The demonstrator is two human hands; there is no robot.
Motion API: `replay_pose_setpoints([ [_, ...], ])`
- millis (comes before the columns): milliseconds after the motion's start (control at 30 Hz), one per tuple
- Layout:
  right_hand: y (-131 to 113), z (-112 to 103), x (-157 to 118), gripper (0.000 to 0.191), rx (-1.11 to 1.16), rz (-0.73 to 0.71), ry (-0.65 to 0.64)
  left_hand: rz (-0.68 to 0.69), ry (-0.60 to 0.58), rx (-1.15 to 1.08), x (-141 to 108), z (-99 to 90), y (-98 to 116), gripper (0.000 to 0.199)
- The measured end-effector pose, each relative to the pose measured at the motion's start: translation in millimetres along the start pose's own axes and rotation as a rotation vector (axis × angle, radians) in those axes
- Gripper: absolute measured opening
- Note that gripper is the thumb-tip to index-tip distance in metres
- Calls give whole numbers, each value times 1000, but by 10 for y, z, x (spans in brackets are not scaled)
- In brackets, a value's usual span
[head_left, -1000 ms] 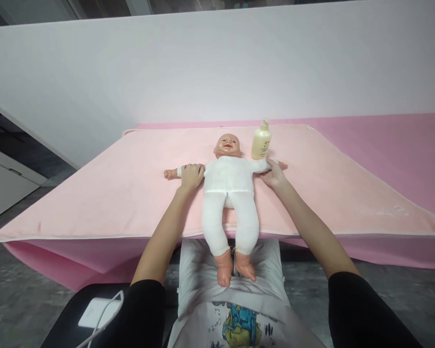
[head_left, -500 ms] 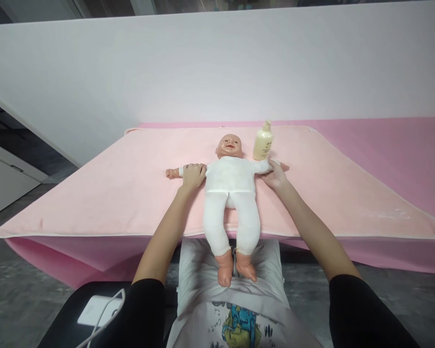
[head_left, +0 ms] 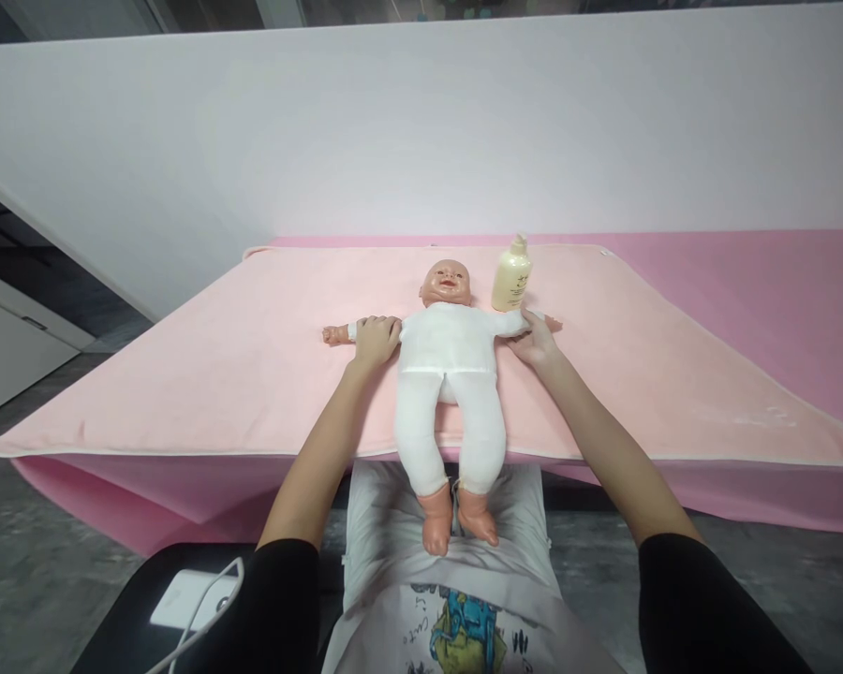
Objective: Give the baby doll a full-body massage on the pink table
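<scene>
A baby doll (head_left: 448,342) in a white suit lies face up on the pink mat (head_left: 267,374), its arms spread and its bare feet hanging past the table's front edge. My left hand (head_left: 376,340) is wrapped over the doll's arm on the left, near the shoulder. On the other side, my right hand (head_left: 534,339) grips the doll's other arm, thumb on top and the fingers partly hidden beneath. Just behind that arm stands a pale yellow pump bottle (head_left: 511,275), upright beside the doll's head.
A white panel (head_left: 421,131) rises behind the table. Darker pink cloth (head_left: 765,290) shows at the right and hangs over the front. At the lower left, a white device (head_left: 192,600) with a cable lies on a black surface.
</scene>
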State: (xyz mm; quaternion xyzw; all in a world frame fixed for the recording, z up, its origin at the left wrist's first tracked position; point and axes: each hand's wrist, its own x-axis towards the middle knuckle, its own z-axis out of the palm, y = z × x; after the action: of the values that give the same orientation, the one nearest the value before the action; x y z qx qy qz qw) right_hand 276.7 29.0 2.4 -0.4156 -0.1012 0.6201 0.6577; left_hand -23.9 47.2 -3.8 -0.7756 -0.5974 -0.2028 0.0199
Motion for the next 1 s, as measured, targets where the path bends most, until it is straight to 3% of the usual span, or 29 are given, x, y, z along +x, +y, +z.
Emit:
replay_pose_setpoints([
  [367, -4, 12, -17, 14, 19, 7, 18, 5, -73, 150, -28, -97, 73, 42],
  [1000, 4, -24, 43, 16, 15, 3, -8, 18, -57, 161, -18, -71, 45, 41],
])
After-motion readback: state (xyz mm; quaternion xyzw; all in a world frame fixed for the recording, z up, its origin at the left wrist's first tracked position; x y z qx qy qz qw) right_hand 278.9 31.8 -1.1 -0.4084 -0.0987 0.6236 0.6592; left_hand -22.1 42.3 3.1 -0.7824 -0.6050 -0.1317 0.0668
